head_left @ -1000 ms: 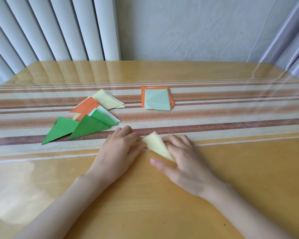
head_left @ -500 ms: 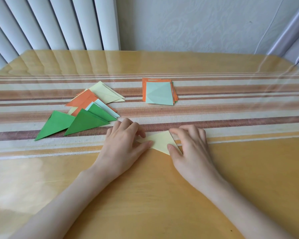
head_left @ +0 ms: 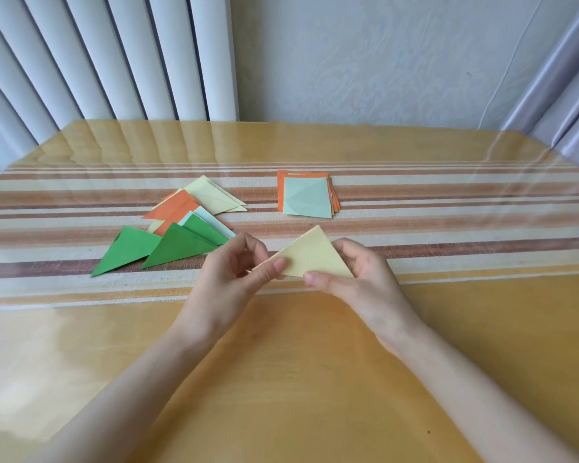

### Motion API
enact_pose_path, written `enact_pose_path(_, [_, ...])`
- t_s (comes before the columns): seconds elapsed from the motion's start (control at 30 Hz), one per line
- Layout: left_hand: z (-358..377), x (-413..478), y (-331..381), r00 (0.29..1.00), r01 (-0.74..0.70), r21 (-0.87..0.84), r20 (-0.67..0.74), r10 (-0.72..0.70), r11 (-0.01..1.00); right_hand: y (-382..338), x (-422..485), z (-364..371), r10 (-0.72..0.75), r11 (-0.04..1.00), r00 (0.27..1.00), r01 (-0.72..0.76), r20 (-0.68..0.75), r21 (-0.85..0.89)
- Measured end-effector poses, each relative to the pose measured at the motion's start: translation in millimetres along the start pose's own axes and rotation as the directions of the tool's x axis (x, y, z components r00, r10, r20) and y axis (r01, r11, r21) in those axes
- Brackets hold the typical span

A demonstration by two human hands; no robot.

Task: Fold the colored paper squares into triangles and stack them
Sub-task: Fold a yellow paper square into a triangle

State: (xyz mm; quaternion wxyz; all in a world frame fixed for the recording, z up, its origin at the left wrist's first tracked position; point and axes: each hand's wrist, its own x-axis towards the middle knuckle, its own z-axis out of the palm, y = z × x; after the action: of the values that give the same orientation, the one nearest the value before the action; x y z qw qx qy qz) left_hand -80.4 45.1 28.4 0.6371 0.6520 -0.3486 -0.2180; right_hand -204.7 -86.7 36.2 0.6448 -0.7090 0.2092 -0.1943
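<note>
A pale yellow folded triangle [head_left: 311, 255] is lifted off the table between both hands. My left hand [head_left: 228, 279] pinches its left corner with thumb and fingers. My right hand [head_left: 358, 279] pinches its lower right corner. A loose pile of folded triangles [head_left: 178, 232], green, orange, yellow and pale blue, lies at the left on the striped cloth. A stack of unfolded squares [head_left: 306, 197], pale blue on top with orange beneath, sits further back at the centre.
A striped cloth runner [head_left: 448, 228] crosses the glossy wooden table [head_left: 298, 379] under a clear cover. Vertical blinds [head_left: 114, 61] and a wall stand behind the far edge; more blinds are at the right.
The yellow triangle was pressed flat on the table by both hands. Now both hands have lifted it and hold it by its corners above the cloth.
</note>
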Motion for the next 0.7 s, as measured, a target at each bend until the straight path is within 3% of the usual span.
enact_pose_path(0.13, [-7, -16, 10, 1.000, -0.006, -0.018, -0.016, 0.006, 1.000, -14, 2, 16, -0.024, 0.999, 0.998, 0.026, 0.049, -0.037])
enact_pose_path(0.3, [-27, -30, 15, 0.998, 0.054, 0.136, -0.023, -0.051, 0.989, -19, 0, 29, 0.061, 0.990, 0.996, -0.053, 0.064, -0.129])
enact_pose_path(0.7, [-52, -45, 15, 0.969, 0.212, 0.088, -0.151, -0.198, 0.973, -17, -1, 48, 0.106, 0.991, 0.994, -0.107, -0.022, -0.081])
